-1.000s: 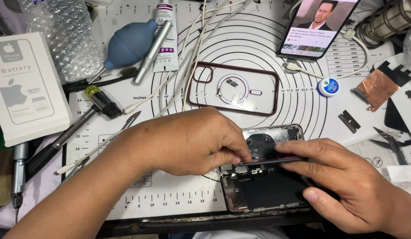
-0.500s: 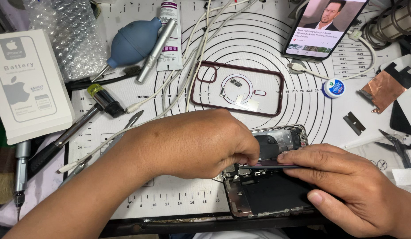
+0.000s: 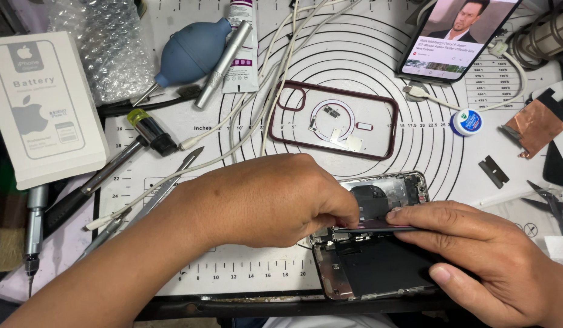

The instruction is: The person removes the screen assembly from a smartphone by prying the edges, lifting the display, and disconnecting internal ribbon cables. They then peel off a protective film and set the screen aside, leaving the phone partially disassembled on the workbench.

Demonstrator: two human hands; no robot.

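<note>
My left hand [image 3: 263,200] and right hand [image 3: 475,255] pinch the thin dark panel [image 3: 378,228] by its edges, holding it just above the opened phone [image 3: 378,267], below the clear case [image 3: 336,121]. It seems light, stiff and fragile, so edges only.

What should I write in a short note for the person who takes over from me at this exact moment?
Left hand: fingertips pinch the near end of a thin dark strip over the opened phone.
Right hand: fingers press on the strip's other end.
The phone lies on the white mat, its insides exposed. Tweezers lie left of the left wrist, a razor blade right of the phone.
Done: phone opened.
Left: strip is not yet set down; phone is not closed.
</note>
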